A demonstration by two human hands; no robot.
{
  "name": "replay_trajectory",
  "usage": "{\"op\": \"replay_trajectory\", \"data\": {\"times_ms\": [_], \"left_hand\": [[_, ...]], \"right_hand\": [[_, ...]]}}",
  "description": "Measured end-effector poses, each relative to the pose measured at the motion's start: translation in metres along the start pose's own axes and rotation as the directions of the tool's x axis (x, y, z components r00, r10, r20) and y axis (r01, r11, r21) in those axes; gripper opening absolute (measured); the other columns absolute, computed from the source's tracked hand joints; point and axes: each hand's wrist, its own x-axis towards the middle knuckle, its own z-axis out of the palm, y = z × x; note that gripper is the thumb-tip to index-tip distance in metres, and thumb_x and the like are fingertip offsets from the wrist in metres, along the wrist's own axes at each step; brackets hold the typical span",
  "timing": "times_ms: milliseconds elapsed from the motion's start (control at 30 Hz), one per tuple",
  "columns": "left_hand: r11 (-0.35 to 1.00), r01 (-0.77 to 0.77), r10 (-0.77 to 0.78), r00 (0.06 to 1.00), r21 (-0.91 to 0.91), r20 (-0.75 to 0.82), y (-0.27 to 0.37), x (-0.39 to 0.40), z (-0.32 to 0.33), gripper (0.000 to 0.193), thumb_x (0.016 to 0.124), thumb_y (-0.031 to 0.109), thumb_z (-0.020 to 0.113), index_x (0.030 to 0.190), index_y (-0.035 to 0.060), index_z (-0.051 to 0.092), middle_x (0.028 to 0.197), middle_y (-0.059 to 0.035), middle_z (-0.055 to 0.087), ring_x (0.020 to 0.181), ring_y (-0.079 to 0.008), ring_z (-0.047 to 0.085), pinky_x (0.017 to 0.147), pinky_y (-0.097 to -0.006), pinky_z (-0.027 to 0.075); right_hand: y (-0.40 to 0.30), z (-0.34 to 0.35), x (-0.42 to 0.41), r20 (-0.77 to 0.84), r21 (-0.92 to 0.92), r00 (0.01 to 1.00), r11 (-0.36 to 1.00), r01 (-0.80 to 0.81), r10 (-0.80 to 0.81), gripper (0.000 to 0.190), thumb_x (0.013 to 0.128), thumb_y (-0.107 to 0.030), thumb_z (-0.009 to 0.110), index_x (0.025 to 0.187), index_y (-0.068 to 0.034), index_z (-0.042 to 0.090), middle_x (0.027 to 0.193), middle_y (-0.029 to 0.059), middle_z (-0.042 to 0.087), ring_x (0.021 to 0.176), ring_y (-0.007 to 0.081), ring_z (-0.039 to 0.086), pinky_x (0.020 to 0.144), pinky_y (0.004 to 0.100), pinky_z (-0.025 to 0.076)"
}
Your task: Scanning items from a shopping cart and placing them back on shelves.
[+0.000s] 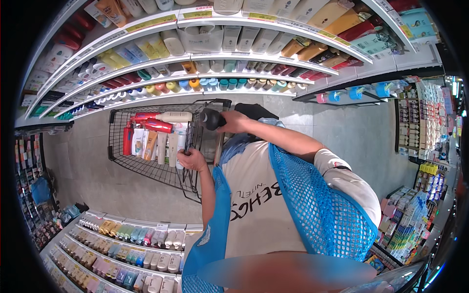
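My right hand (234, 122) is closed around a dark, rounded bottle (210, 119) near the cart's handle end. My left hand (192, 160) grips a black part at the inner wire panel of the black wire shopping cart (146, 164). Inside the cart, on its left, lie red bottles (158, 125), a cream-coloured bottle (176, 117), an orange tube (150, 145), a white tube (137, 142) and several pale tubes and bottles (161, 148). A white bottle (180, 146) is partly hidden behind my left hand.
Shelves (205, 56) of bottles and tubes curve across the top. A lower shelf unit (146, 269) stands at the bottom left. Display racks (414, 124) line the right, and another rack (29, 164) the far left. Grey floor (84, 164) surrounds the cart.
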Motion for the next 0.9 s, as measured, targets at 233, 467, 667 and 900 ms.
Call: {"op": "replay_trajectory", "data": {"times_ms": [233,467,667,900], "left_hand": [[1.0,-0.015,0.015,1.0,-0.014,-0.003,0.005,0.004,0.001,0.02,0.071,0.003,0.06,0.09,-0.0001,0.056,0.082,-0.0174,0.059,0.075,-0.0403,0.057,0.072,-0.0496,0.043],[1.0,0.017,-0.017,1.0,-0.02,0.015,0.007,0.002,0.003,0.023,0.072,0.005,0.06,0.094,-0.0017,0.057,0.08,-0.0169,0.058,0.073,-0.0404,0.055,0.072,-0.0498,0.043],[0.999,0.04,-0.04,0.999,-0.007,0.011,0.005,0.004,0.005,0.025,0.073,0.006,0.06,0.096,-0.0028,0.058,0.083,-0.0182,0.059,0.076,-0.0393,0.057,0.075,-0.0496,0.044],[0.994,0.064,-0.059,0.997,0.085,-0.059,0.009,0.0,0.014,0.02,0.073,0.008,0.062,0.09,-0.0007,0.055,0.079,-0.0184,0.056,0.076,-0.0413,0.054,0.072,-0.0524,0.041]], "right_hand": [[0.008,-0.005,0.011,-0.006,0.032,0.999,0.999,0.04,-0.04,0.059,0.075,-0.04,0.078,0.117,-0.001,0.064,0.108,0.0228,0.07,0.104,0.0384,0.066,0.089,0.0426,0.051],[0.017,0.016,0.027,0.069,0.041,0.99,0.992,0.118,-0.12,0.06,0.074,-0.04,0.078,0.116,0.0,0.064,0.105,0.0227,0.07,0.102,0.039,0.066,0.088,0.0438,0.051],[0.01,0.003,0.053,0.163,0.032,0.972,0.986,0.165,-0.168,0.061,0.073,-0.041,0.077,0.115,0.0,0.064,0.106,0.0222,0.069,0.102,0.0388,0.066,0.087,0.0445,0.051],[0.014,-0.021,0.085,0.075,0.07,0.98,0.982,0.177,-0.182,0.052,0.069,-0.037,0.077,0.11,-0.006,0.068,0.1,0.0205,0.071,0.097,0.0358,0.068,0.084,0.044,0.053]]}}
